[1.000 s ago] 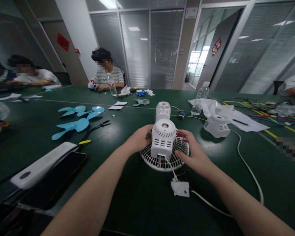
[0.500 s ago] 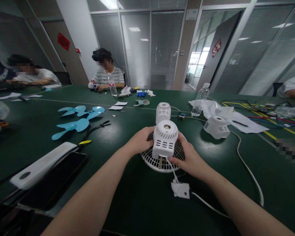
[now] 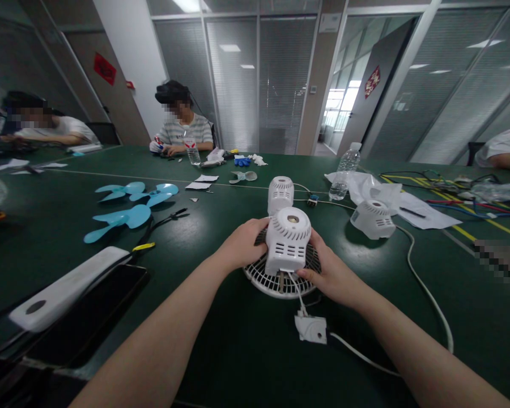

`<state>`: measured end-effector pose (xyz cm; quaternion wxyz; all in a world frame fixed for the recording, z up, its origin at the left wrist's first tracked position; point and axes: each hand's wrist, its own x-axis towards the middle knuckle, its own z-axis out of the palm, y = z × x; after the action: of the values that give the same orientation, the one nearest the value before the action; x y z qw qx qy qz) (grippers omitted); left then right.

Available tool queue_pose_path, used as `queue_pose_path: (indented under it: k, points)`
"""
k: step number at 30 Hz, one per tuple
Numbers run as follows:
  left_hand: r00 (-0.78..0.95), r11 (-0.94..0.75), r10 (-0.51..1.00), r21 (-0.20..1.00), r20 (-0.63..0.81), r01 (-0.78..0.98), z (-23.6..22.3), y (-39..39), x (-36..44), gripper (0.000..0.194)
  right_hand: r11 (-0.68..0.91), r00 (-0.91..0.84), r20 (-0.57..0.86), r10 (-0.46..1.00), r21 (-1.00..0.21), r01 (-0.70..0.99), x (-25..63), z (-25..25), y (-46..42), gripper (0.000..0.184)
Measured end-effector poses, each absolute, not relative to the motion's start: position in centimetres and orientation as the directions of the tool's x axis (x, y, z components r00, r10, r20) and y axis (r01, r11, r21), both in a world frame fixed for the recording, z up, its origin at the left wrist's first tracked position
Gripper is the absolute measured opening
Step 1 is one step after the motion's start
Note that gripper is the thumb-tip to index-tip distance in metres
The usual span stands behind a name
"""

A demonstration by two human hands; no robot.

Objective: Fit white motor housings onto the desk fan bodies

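Note:
A white fan motor housing (image 3: 288,241) stands on a round white fan grille (image 3: 276,284) lying flat on the green table (image 3: 238,340). My left hand (image 3: 242,245) grips the left side of the housing and grille. On the right side, my right hand (image 3: 331,272) closes round the housing's base and the grille rim. A thin wire runs from the housing down to a small white switch box (image 3: 310,328), from which a white cord (image 3: 429,300) loops away to the right.
Two more white motor housings (image 3: 280,192) (image 3: 373,218) stand behind. Blue fan blades (image 3: 130,204), a white bar (image 3: 63,289), a dark phone (image 3: 97,311), a water bottle (image 3: 342,173), papers and coloured wires (image 3: 471,201) lie around. Other people sit at the far and left sides.
My right hand slid in from the grille's rim to close against the housing's base. The housing and grille shifted slightly away from me. The view moved a little.

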<state>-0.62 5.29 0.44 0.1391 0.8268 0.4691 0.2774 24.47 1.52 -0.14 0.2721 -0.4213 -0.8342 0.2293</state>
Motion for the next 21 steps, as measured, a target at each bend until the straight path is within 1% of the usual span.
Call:
queue_pose_path:
  k: [5,12,18,21]
  points:
    - [0.393,-0.504,0.863,0.479,0.317,0.719,0.4,5.3,-0.5,0.058,0.524,-0.483,0.240,0.842,-0.577,0.627,24.5,0.1,1.3,0.095]
    - [0.394,-0.520,0.852,0.472,0.345,0.712,0.5,5.2,-0.2,0.064,0.545,-0.496,0.253,0.831,-0.551,0.632,24.7,-0.2,1.5,0.095]
    - [0.352,-0.531,0.840,0.488,0.413,0.693,-0.2,5.1,0.3,0.064,0.542,-0.502,0.244,0.830,-0.571,0.617,25.0,-0.1,1.8,0.094]
    - [0.310,-0.529,0.834,0.503,0.457,0.683,-0.6,4.8,0.6,0.065,0.539,-0.513,0.223,0.829,-0.560,0.629,25.1,0.2,1.9,0.095]
